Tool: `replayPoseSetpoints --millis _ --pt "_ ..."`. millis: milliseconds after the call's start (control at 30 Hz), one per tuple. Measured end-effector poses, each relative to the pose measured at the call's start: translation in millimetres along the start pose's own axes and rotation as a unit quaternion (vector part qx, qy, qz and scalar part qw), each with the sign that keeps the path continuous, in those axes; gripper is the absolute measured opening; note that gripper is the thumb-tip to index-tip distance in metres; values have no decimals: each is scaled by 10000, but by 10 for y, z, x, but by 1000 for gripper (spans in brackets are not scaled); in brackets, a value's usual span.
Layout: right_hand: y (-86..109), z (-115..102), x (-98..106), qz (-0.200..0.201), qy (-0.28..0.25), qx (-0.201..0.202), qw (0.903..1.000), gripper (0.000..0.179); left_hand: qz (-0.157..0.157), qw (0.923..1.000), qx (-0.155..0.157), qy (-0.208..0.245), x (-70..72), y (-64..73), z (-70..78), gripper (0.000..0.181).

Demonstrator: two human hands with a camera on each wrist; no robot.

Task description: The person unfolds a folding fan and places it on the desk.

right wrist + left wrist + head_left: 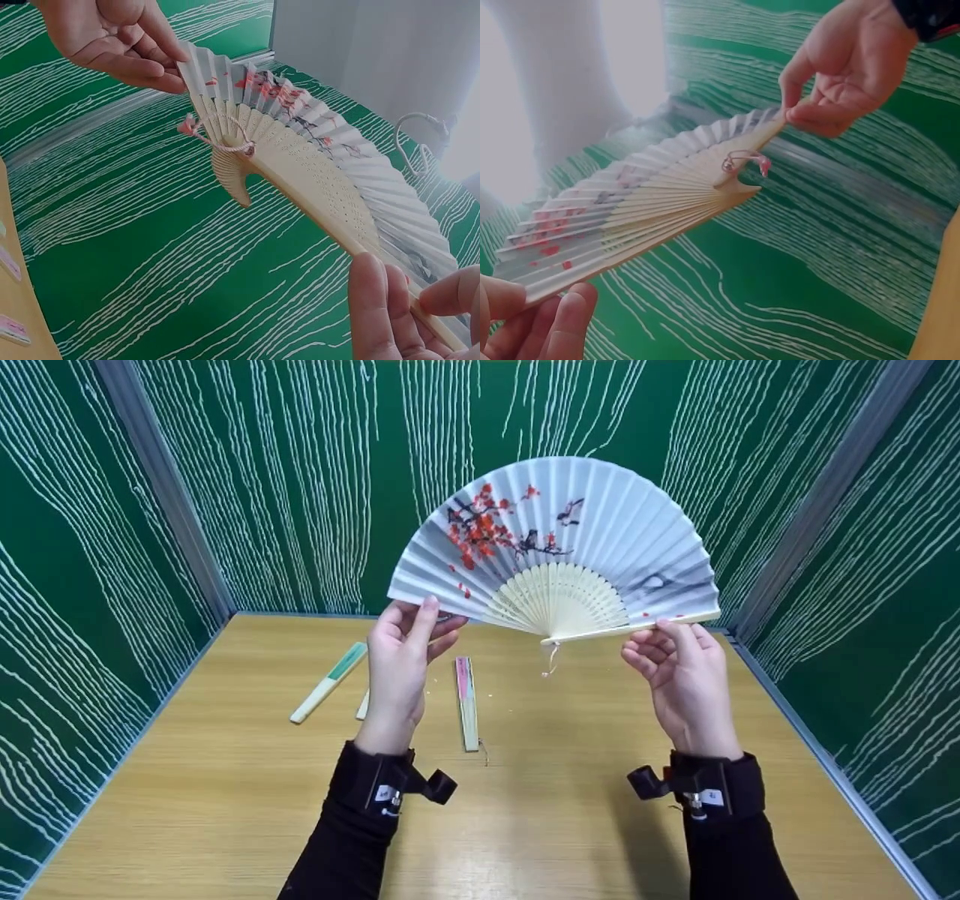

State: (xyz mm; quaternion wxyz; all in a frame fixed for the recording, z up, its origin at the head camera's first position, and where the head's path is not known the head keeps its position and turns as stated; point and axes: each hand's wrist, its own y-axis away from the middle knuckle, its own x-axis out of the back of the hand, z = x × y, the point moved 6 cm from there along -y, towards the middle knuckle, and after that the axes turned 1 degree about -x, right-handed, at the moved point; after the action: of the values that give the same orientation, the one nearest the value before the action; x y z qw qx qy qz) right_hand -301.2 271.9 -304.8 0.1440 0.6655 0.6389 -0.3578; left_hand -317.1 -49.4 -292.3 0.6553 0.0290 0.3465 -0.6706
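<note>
A folding fan (592, 525) is spread wide above the table, its pale pleated leaf painted with red blossoms, dark branches and birds. Its cream pierced ribs (559, 596) meet at the bottom, where a small looped cord (551, 660) dangles. My left hand (401, 660) pinches the left end of the leaf between thumb and fingers. At the opposite edge, my right hand (686, 682) pinches the outer guard stick, seen closely in the right wrist view with the fingers (371, 300) around it. The left wrist view shows the ribs (682, 195) from the side.
Left of centre on the wooden table (555, 795) lie a closed green-and-cream fan (330, 682) and a closed pink-and-cream fan (466, 701). Another cream stick end (363, 706) is partly hidden behind my left hand. Green walls (300, 495) with white wavy lines enclose the table.
</note>
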Motion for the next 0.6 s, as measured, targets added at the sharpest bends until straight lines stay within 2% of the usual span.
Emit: replayPoseSetpoints --millis 433,600 --pt "10 -1 11 320 -348 344 9983 13 -11 10000 52 -16 -18 33 -40 37" --pt "25 25 -20 287 -581 459 9968 14 48 10000 59 12 -20 33 -54 35"
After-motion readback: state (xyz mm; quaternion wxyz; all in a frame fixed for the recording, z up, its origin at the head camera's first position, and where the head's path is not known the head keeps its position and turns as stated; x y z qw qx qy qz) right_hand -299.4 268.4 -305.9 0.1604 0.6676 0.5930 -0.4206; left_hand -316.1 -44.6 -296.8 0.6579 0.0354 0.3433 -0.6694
